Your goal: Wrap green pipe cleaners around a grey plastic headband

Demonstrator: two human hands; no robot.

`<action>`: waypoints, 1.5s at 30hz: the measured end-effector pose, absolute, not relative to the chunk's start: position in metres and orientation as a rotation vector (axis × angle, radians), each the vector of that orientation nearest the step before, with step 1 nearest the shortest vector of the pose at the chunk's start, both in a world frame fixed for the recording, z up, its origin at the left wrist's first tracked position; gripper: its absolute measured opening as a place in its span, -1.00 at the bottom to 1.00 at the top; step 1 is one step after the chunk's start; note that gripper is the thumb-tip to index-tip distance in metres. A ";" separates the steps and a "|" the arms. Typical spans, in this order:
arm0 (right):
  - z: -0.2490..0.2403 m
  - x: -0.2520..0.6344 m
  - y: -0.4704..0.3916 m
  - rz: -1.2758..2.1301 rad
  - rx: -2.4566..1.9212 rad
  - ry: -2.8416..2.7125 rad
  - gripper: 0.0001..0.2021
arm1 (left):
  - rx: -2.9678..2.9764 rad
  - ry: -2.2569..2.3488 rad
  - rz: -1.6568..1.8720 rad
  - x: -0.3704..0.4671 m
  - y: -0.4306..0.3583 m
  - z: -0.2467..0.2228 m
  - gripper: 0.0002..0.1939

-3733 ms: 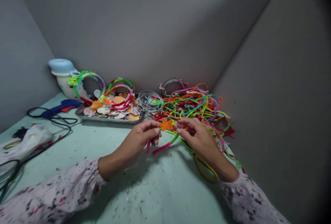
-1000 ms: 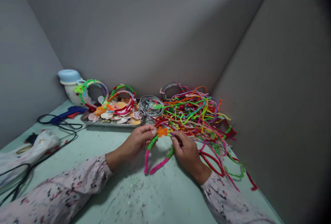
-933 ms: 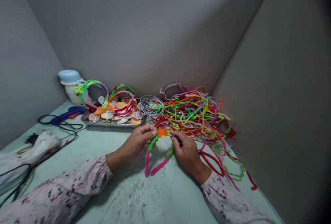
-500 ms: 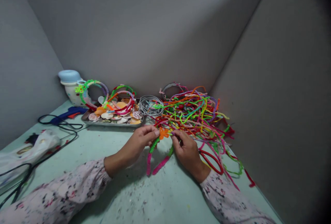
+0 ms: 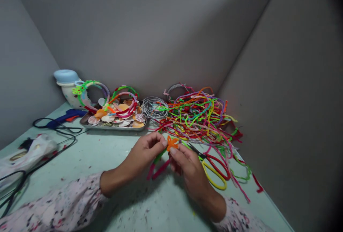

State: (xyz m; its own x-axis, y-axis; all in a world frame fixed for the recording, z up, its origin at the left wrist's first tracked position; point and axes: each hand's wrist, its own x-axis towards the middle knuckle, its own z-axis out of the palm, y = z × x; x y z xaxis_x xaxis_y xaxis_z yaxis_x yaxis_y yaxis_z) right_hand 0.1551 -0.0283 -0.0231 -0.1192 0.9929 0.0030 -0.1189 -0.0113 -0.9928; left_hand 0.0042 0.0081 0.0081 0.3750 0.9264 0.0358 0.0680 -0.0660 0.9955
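An orange pipe-cleaner flower is held up between my two hands, just above the table. My left hand pinches it from the left with thumb and index finger. From the right, the thumb and fingers of my right hand press on its lower petal. Beneath the flower hangs a band wrapped in green and pink pipe cleaner, its pink ends pointing down-left; my fingers hide part of it. Scissors with one red and one yellow handle lie just right of my right hand, blades partly covered.
A tangled heap of pipe cleaners spreads at the back right, beside coiled wire. At the back left stand a metal tray of seashells with wrapped hoops, a blue-lidded jar, a blue tool, black cord and a plastic bag.
My right hand has shifted lower and its thumb now presses the orange flower. The band has tilted, its ends swinging left. More of the scissors shows.
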 end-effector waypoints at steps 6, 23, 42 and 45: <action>-0.017 0.155 -0.033 1.397 -1.069 -1.127 -0.75 | 1.551 0.937 0.869 0.006 0.003 0.010 -0.74; -0.007 0.155 -0.035 1.399 -1.130 -1.179 -0.81 | 1.451 0.887 0.793 0.004 0.001 0.015 -0.78; -0.006 0.180 -0.011 1.099 -1.081 -1.556 -0.79 | 1.530 0.904 0.693 -0.001 0.008 0.016 -0.81; -0.003 0.179 -0.013 1.115 -1.124 -1.524 -0.82 | 1.598 0.910 0.699 0.000 0.005 0.019 -0.80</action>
